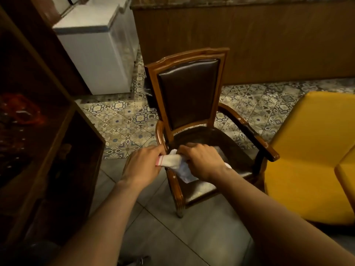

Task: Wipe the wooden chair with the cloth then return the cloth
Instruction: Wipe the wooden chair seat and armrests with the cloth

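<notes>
A wooden armchair [192, 54] with a dark leather back and seat stands in the middle of the floor, facing me. A white cloth [173, 161] with a pink stripe at one end hangs over the chair's left armrest. My left hand [143, 166] grips the striped end on the outer side of the armrest. My right hand [201, 160] holds the other end bunched over the seat's left edge. Part of the cloth droops onto the seat below my right hand.
A dark wooden shelf unit [48, 150] stands close on the left. A yellow padded seat [307, 150] sits right of the chair. White appliances [96, 54] and a wood-panelled counter [269, 35] lie behind. Patterned tiles [124, 121] surround the chair.
</notes>
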A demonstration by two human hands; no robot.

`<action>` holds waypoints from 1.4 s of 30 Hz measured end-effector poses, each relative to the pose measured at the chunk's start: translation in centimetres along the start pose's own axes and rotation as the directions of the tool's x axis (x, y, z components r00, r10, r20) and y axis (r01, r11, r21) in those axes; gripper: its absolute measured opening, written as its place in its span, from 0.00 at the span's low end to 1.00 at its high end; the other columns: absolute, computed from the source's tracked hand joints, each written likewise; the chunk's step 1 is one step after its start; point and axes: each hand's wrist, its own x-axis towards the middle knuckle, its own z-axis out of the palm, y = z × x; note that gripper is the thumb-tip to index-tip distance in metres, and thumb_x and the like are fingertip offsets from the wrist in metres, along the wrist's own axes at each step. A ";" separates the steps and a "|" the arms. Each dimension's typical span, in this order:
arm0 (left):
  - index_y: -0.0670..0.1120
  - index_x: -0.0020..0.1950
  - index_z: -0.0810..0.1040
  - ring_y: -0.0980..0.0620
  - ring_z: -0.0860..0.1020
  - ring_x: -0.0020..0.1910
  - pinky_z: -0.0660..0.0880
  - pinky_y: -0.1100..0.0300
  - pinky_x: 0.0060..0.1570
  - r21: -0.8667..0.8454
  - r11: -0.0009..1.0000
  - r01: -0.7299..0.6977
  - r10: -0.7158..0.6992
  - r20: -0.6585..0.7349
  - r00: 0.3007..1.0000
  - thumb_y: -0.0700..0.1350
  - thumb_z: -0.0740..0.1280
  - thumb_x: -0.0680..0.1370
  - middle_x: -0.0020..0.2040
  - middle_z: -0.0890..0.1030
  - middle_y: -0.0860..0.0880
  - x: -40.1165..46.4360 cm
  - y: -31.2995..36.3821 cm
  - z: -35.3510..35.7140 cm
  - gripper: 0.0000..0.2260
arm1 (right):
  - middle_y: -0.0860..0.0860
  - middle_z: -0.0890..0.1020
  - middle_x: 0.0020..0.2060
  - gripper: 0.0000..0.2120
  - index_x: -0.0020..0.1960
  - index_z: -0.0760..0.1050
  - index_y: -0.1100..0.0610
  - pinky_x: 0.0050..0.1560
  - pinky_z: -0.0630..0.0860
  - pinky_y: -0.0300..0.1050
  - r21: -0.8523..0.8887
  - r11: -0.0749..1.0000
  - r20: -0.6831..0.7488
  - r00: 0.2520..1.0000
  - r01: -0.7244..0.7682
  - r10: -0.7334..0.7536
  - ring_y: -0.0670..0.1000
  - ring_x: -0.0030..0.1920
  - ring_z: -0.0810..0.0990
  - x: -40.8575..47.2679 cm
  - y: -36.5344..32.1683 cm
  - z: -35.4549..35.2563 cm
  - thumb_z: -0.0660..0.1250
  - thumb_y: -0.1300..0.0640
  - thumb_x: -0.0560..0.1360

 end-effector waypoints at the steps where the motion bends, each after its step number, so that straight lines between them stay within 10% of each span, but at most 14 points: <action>1: 0.54 0.49 0.77 0.47 0.80 0.43 0.71 0.54 0.38 -0.003 1.000 0.009 -0.009 -0.008 1.000 0.40 0.76 0.70 0.47 0.83 0.52 0.6 -0.4 0.3 0.14 | 0.52 0.80 0.52 0.21 0.60 0.72 0.50 0.44 0.77 0.52 -0.011 1.000 -0.002 1.000 -0.010 0.010 0.57 0.49 0.80 0.5 0.1 0.3 0.73 0.53 0.69; 16: 0.56 0.49 0.75 0.58 0.71 0.41 0.60 0.69 0.34 -0.174 0.983 -0.054 0.062 0.041 0.997 0.41 0.79 0.68 0.48 0.80 0.57 5.0 -8.5 6.5 0.19 | 0.49 0.77 0.53 0.18 0.67 0.72 0.42 0.41 0.73 0.47 -0.028 0.989 0.031 0.989 -0.147 0.148 0.52 0.50 0.76 6.4 -0.1 6.5 0.63 0.43 0.78; 25: 0.62 0.70 0.66 0.56 0.72 0.61 0.72 0.55 0.56 -0.332 0.943 0.004 0.083 0.247 0.966 0.71 0.56 0.76 0.65 0.73 0.58 6.1 -12.8 16.5 0.25 | 0.52 0.76 0.55 0.28 0.70 0.69 0.43 0.42 0.71 0.48 -0.129 0.981 0.080 0.984 -0.147 0.158 0.54 0.53 0.73 7.1 3.6 15.4 0.72 0.48 0.72; 32: 0.51 0.81 0.57 0.58 0.50 0.80 0.44 0.59 0.78 -0.155 0.985 -0.071 0.120 0.328 0.937 0.58 0.43 0.84 0.82 0.57 0.52 11.6 -14.7 23.4 0.27 | 0.52 0.67 0.68 0.29 0.76 0.58 0.47 0.52 0.76 0.53 -0.054 0.994 0.160 0.981 -0.100 0.107 0.56 0.65 0.66 8.0 4.3 22.5 0.63 0.55 0.78; 42: 0.50 0.81 0.43 0.59 0.34 0.78 0.37 0.59 0.77 -0.096 0.982 -0.163 0.187 0.354 0.916 0.61 0.33 0.80 0.81 0.39 0.54 10.1 -15.7 29.0 0.32 | 0.52 0.43 0.80 0.61 0.79 0.39 0.51 0.71 0.65 0.55 -0.063 0.986 0.322 0.932 -0.156 0.168 0.58 0.78 0.49 5.4 4.2 27.7 0.81 0.54 0.64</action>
